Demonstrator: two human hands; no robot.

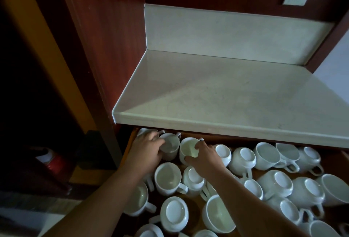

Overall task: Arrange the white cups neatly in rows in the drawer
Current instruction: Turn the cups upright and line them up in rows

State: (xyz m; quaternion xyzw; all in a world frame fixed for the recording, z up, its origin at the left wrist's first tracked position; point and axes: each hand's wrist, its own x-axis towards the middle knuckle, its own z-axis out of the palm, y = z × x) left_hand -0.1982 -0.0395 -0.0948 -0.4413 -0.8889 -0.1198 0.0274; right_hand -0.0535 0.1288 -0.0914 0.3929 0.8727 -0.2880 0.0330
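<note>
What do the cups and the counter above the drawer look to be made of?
Cups: probably glazed ceramic or porcelain; white, smooth, with soft glossy highlights and an unglazed-looking foot ring. Counter: likely polished stone or a stone-look composite; pale, faintly veined, slight sheen.

Both bare forearms reached forward from the lower edge of the view into the drawer (336, 163), toward its far left corner. The left hand (145, 151) lay palm down near the drawer's left wall, fingers curled around the side of a white cup (171, 147) in a closed grip, the thumb apparently pressed against its near side, though shadow blurred that contact. The right hand (204, 156) sat just beside it, wrist angled inward, fingertips hooked over the far rim of a second cup (188, 149) and thumb on its near rim, pinching it.
</note>
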